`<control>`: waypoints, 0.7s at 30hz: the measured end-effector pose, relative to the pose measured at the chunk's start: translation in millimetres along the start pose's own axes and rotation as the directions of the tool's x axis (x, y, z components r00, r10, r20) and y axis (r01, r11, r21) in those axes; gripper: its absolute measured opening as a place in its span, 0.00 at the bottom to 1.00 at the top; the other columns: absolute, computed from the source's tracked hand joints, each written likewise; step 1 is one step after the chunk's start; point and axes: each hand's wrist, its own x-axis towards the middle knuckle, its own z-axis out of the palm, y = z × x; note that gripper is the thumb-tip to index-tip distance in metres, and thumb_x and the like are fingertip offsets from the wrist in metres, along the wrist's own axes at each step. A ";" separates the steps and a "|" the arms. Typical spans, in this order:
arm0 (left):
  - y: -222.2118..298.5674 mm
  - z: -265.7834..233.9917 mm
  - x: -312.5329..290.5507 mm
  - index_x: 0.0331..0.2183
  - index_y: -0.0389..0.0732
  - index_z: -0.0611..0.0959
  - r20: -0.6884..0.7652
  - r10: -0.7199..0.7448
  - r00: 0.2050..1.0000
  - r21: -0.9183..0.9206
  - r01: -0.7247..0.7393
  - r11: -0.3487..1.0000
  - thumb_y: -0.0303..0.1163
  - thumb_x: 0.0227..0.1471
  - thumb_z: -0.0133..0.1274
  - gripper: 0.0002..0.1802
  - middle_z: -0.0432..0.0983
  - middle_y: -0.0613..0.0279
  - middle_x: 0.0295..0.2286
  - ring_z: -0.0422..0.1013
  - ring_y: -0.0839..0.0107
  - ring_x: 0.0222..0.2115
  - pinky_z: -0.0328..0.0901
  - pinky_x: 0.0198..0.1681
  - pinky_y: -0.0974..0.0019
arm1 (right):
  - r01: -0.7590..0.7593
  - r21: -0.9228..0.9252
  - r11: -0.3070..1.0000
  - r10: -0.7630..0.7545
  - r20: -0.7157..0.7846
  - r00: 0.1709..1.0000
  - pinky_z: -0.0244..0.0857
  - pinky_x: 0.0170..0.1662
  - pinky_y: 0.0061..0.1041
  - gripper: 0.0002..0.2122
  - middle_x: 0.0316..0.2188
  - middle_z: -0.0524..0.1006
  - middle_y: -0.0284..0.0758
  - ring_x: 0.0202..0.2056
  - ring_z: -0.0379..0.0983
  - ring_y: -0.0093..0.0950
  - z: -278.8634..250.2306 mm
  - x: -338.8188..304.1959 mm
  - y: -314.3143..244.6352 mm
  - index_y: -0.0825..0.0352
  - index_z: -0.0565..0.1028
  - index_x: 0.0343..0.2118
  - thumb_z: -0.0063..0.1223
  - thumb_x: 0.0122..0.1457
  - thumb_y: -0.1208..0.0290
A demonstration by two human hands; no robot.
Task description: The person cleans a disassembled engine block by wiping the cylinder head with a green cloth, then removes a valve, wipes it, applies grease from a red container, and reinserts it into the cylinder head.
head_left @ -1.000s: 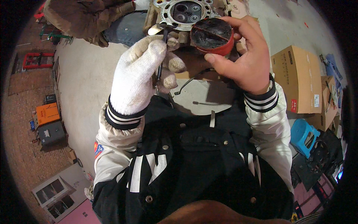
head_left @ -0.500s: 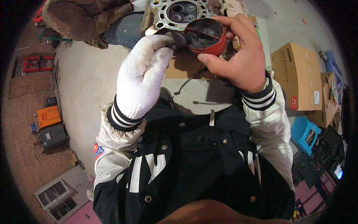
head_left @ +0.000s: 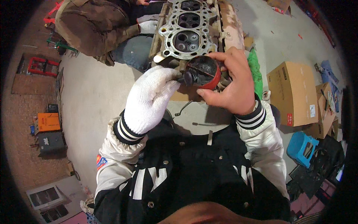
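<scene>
My bare right hand point(head_left: 235, 84) grips a round red tin point(head_left: 213, 83) between thumb and fingers. A divider splits the tin across its middle, and dark paste point(head_left: 208, 68) coats the inside. My left hand point(head_left: 151, 95), in a white knit glove, is closed on the stem of a dark engine valve point(head_left: 189, 78). The valve's round head is at the left part of the tin's opening; whether it touches the paste I cannot tell. Just beyond both hands lies a metal cylinder head point(head_left: 171, 48) with round combustion chambers, valve faces showing in the nearest one.
A person in a brown jacket point(head_left: 84, 30) sits at the far left, a gloved hand point(head_left: 148, 27) beside the cylinder head. Cardboard boxes point(head_left: 292, 93) and a blue stool point(head_left: 301, 148) stand at the right. Green cloth point(head_left: 254, 71) lies right of the head.
The valve's head has moved from the tin's left rim to over its opening. My view has shifted, so more of the cylinder head shows and my hands appear lower.
</scene>
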 end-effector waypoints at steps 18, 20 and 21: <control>4.9 -4.8 -3.4 0.49 0.34 0.77 -0.046 -0.352 0.935 -0.454 0.294 0.841 0.30 0.67 0.48 0.13 0.75 0.65 0.37 0.68 0.81 0.33 0.67 0.39 0.73 | 0.001 -0.092 0.996 0.001 0.025 1.000 0.64 0.43 0.26 0.30 0.35 0.70 0.34 0.38 0.67 0.30 -1.8 -2.5 4.5 0.68 0.78 0.46 0.72 0.34 0.65; 4.5 -3.8 -1.1 0.49 0.34 0.75 0.003 -0.404 0.915 -0.476 0.356 0.804 0.30 0.67 0.48 0.13 0.74 0.65 0.36 0.67 0.80 0.32 0.66 0.37 0.73 | -0.013 -0.099 0.995 0.016 0.037 0.999 0.63 0.43 0.26 0.31 0.35 0.70 0.34 0.37 0.66 0.30 -0.7 -3.3 4.3 0.68 0.78 0.46 0.72 0.34 0.65; 3.7 -3.2 -0.2 0.48 0.34 0.75 0.038 -0.398 0.916 -0.555 0.351 0.754 0.30 0.66 0.49 0.12 0.73 0.66 0.33 0.66 0.81 0.31 0.66 0.37 0.73 | -0.030 -0.102 0.994 0.035 0.043 0.998 0.63 0.44 0.25 0.31 0.35 0.70 0.34 0.37 0.66 0.30 -0.3 -3.4 4.3 0.69 0.78 0.46 0.72 0.34 0.64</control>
